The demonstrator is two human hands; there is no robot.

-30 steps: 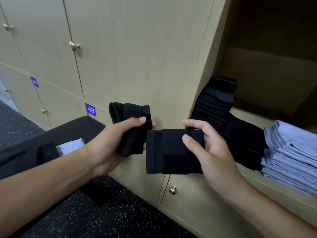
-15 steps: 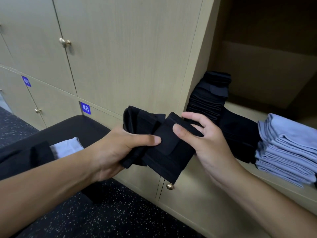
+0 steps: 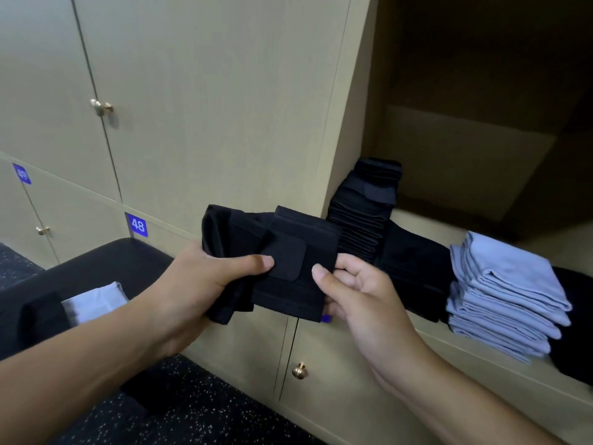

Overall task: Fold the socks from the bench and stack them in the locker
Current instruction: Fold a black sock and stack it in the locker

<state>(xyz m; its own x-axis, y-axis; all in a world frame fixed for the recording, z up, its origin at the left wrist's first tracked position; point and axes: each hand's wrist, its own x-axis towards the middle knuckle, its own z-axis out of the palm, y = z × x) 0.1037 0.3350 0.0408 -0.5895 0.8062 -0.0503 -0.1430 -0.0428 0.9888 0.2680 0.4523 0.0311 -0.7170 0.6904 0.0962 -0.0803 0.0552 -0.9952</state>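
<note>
Left hand (image 3: 205,277) and right hand (image 3: 356,290) gripped folded black socks (image 3: 288,261) at frame centre, black sock stack (image 3: 365,216) in locker (image 3: 449,232) at right

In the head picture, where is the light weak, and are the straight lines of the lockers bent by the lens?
Head view: the open locker falls into deep shadow at its upper back; the black sock held by both hands shows almost no fold detail; the closed doors are evenly lit, with a small glint on the brass knob; door edges lean and curve slightly, as a wide lens does.
</note>
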